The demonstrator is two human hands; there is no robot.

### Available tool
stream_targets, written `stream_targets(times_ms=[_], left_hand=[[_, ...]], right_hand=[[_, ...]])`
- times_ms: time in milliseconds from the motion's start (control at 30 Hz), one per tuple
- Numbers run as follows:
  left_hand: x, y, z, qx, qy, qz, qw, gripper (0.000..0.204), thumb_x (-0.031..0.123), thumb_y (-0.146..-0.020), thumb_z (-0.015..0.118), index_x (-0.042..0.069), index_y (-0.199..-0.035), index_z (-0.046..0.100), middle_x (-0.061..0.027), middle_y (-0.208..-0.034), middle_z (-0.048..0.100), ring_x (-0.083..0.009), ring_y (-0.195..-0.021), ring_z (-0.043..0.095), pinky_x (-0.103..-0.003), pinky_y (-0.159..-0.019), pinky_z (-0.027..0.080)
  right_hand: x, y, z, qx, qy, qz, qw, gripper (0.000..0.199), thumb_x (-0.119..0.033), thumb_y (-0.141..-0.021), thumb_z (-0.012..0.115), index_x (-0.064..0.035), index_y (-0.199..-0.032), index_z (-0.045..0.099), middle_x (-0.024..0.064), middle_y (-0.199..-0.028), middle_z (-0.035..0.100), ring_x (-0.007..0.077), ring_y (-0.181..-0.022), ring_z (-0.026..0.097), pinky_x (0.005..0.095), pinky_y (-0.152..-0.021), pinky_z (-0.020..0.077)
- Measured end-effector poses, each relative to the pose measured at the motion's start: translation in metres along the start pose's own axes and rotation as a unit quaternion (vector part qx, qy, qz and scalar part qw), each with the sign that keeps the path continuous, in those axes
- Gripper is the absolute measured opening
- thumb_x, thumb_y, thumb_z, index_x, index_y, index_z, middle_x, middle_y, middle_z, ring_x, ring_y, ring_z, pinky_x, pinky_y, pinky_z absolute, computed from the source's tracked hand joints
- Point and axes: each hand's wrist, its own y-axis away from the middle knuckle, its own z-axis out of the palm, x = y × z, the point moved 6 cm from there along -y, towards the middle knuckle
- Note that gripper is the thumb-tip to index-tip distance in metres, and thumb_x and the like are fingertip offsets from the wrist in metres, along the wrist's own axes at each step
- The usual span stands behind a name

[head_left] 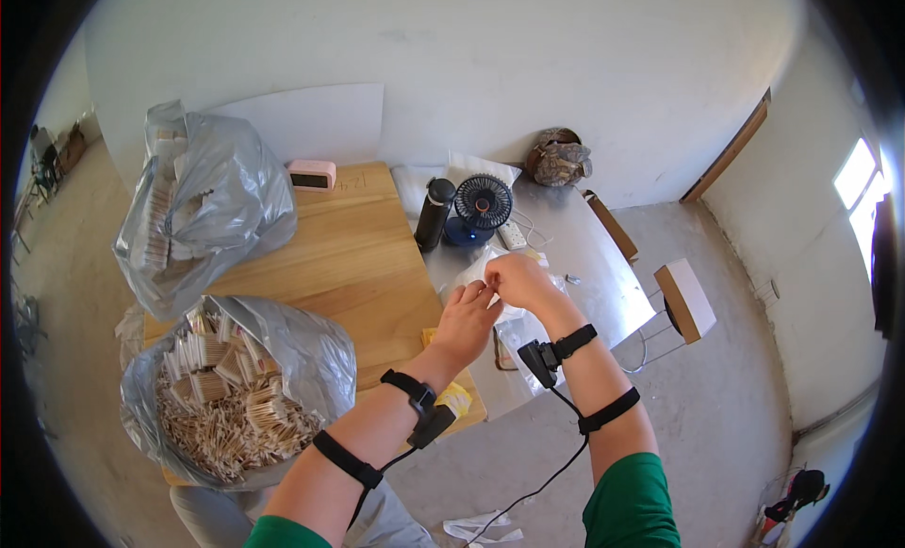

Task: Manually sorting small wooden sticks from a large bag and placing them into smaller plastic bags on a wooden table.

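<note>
A: Clear plastic bag (490, 270), thin, crinkled film, lies on the grey metal table (603, 265) at centre right, just near of the small dark fan (483, 207). What the bag contains cannot be made out.

B: Hands?

A: Left hand (467, 322) and right hand (517, 279) meet over the bag's upper edge. Fingers of both are curled nearly closed, tips pinching the film between them. Each forearm carries black straps and a small black device on the wrist.

B: Surroundings?

A: A wooden table (349, 256), smooth and pale with visible grain, abuts the metal one on the left. At its near left corner an open silver sack (311, 350) of glossy, wrinkled film holds a heap of thin pale wooden sticks (231, 430), some bundled. A second silver sack (212, 204), bunched up, stands farther back on the left. A pink clock (311, 174), rounded and rectangular, sits at the far edge. A black cylindrical bottle (434, 213) stands upright just left of the fan.
</note>
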Motion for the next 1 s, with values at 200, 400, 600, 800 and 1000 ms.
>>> stream_targets(times_ms=[200,400,600,800,1000], left_hand=[[0.004,-0.001,0.004,-0.041,-0.011,-0.012,0.999,0.028,0.008,-0.074,0.054,0.01,-0.1,0.064,-0.003,-0.092,0.057,-0.0205,-0.1,0.05,-0.034,-0.087,0.038],[-0.005,-0.003,0.011,-0.116,-0.007,-0.04,0.992,0.017,0.005,-0.074,0.055,0.011,-0.089,0.059,-0.0053,-0.089,0.057,-0.0235,-0.089,0.058,-0.036,-0.074,0.047],[-0.014,0.003,0.013,-0.097,0.131,-0.102,0.981,0.023,-0.003,-0.073,0.05,0.01,-0.092,0.057,-0.0097,-0.09,0.056,-0.0322,-0.086,0.059,-0.04,-0.071,0.05],[-0.022,0.011,0.011,-0.063,0.182,-0.089,0.977,0.022,-0.004,-0.074,0.05,0.008,-0.091,0.055,-0.0135,-0.09,0.055,-0.0362,-0.087,0.057,-0.042,-0.072,0.048],[-0.031,0.016,0.014,-0.069,0.198,-0.107,0.972,0.026,-0.006,-0.074,0.049,0.008,-0.095,0.057,-0.014,-0.094,0.055,-0.0358,-0.09,0.057,-0.041,-0.075,0.048]], right_hand=[[0.03,-0.008,0.022,0.017,-0.072,-0.028,0.997,0.046,-0.005,-0.067,0.069,-0.0143,-0.111,0.059,0.0097,-0.107,0.059,0.0295,-0.1,0.057,0.0367,-0.083,0.0463],[0.034,-0.011,0.028,-0.121,-0.08,-0.048,0.988,0.073,0.004,-0.058,0.073,-0.0163,-0.124,0.05,0.01,-0.113,0.055,0.0289,-0.107,0.054,0.0344,-0.088,0.0443],[0.022,-0.012,0.037,-0.183,-0.031,0.036,0.982,0.08,0.007,-0.057,0.071,-0.0179,-0.129,0.045,0.0113,-0.12,0.051,0.0313,-0.106,0.055,0.0387,-0.083,0.0485],[0.016,-0.028,0.055,-0.283,-0.032,0.123,0.951,0.082,0.007,-0.06,0.071,-0.0162,-0.132,0.04,0.0141,-0.122,0.052,0.0297,-0.091,0.064,0.0361,-0.069,0.0536],[0.017,-0.038,0.072,-0.212,-0.078,0.132,0.965,0.059,0.006,-0.066,0.067,-0.0121,-0.12,0.052,0.014,-0.109,0.059,0.0266,-0.086,0.065,0.0371,-0.065,0.0538]])
